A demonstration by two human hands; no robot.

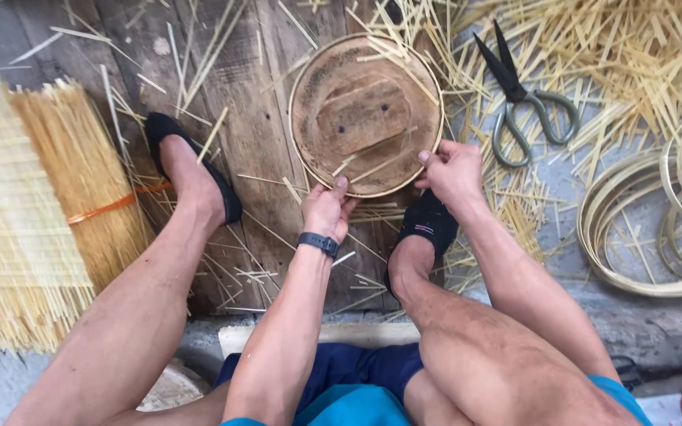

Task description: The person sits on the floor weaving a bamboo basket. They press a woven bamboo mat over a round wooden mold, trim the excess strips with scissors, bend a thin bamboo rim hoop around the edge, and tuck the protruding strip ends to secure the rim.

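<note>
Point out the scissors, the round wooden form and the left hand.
scissors (517, 91): head view, on the pivot where the blades cross.
round wooden form (363, 114): head view, on its raised centre block.
left hand (327, 210): head view, on the back of the hand.

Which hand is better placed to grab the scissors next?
Right. The right hand rests on the near right rim of the round wooden form, with the scissors lying just beyond it on the same side. The left hand sits farther away at the near rim.
</note>
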